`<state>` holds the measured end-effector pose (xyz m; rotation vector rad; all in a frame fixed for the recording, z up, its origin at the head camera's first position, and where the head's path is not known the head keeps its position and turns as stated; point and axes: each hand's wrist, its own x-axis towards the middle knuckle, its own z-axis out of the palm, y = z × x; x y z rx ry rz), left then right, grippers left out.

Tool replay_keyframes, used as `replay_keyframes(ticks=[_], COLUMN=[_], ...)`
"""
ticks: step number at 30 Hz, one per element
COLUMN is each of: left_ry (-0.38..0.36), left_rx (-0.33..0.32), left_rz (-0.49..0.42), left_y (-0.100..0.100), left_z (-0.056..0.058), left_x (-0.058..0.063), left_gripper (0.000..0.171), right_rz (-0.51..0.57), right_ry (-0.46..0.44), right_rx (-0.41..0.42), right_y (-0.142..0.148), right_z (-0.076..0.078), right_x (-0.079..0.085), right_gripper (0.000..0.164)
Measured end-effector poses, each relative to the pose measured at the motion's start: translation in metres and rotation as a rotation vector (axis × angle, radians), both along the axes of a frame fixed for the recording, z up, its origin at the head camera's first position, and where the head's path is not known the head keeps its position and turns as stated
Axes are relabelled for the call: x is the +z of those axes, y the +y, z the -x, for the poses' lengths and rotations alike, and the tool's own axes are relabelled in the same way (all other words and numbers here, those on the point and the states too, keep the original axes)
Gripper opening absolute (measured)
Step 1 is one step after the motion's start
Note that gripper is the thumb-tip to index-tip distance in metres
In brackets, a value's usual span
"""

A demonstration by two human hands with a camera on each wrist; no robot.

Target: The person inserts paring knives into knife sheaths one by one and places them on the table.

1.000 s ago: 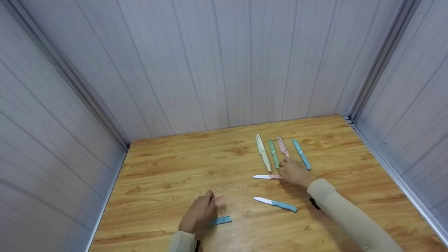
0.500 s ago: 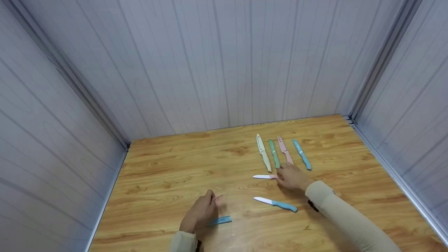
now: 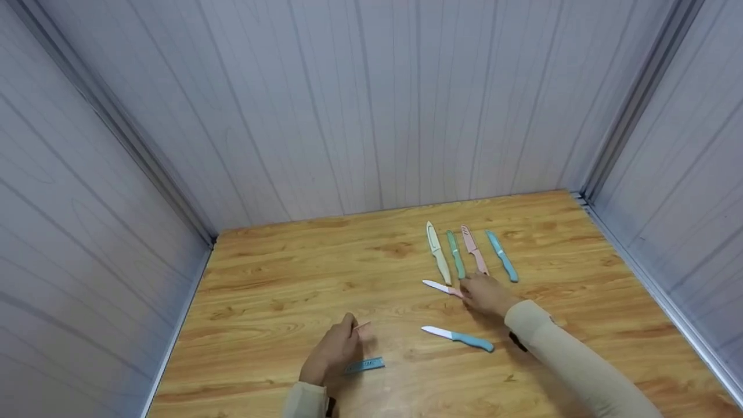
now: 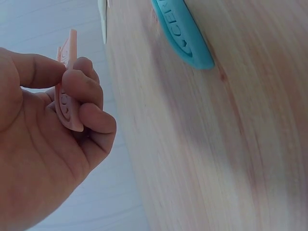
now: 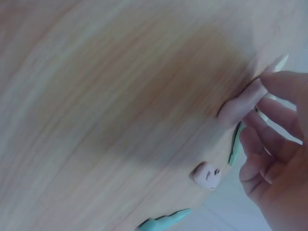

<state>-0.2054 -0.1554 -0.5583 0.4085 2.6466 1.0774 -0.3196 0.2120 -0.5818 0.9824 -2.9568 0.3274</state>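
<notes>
In the head view my left hand (image 3: 332, 351) is at the lower middle, over the table. Between its thumb and curled fingers it pinches a small pink blade sheath (image 4: 73, 117), with raised lettering visible in the left wrist view. My right hand (image 3: 489, 296) is at the right, pinching a pink-handled paring knife (image 3: 436, 285) by thumb and fingers. The handle (image 5: 243, 103) shows in the right wrist view; its white blade points left and away. A blue sheath (image 3: 365, 364) lies beside my left hand. Nearer to me than my right hand lies a blue-handled paring knife (image 3: 473, 341), blade bare.
A row of sheathed knives lies beyond my right hand: cream (image 3: 441, 264), green (image 3: 456, 255), pink (image 3: 472, 244) and blue (image 3: 502, 256). The wooden table (image 3: 278, 273) meets pale panelled walls (image 3: 371, 116) at the back and both sides.
My right hand has drawn slightly back toward me and now holds the pink-handled knife, whose blade tip has swung away toward the back. My left hand has stayed nearly still with the pink sheath.
</notes>
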Motion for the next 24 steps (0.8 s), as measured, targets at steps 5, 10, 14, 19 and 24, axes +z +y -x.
replay_keyframes(ticks=[5, 10, 14, 19, 24], left_ry=[0.040, 0.049, 0.053, 0.049, 0.029], left_rx=[-0.030, -0.028, -0.022, -0.020, -0.016], left_rz=[-0.008, 0.002, 0.007, 0.005, 0.012], left_y=[-0.0012, -0.0007, 0.0001, 0.0007, 0.0019], left_z=[-0.0005, 0.0001, 0.0000, -0.0007, -0.0008], left_x=[-0.0017, -0.0023, -0.0016, 0.0005, 0.0022], left_gripper=[0.014, 0.015, 0.015, 0.015, 0.016], right_rz=[0.019, 0.042, 0.034, 0.056, 0.107], right_ry=[-0.001, 0.008, -0.022, -0.101, -0.192], right_rx=[-0.002, 0.013, 0.005, -0.034, -0.095], right_y=[-0.0011, -0.0020, -0.0026, -0.0041, -0.0050], right_z=[0.0012, 0.0011, -0.0006, -0.0025, -0.0038], right_x=[-0.0028, -0.0039, -0.0039, -0.0044, -0.0042], right_gripper=[0.008, 0.008, 0.007, 0.007, 0.007])
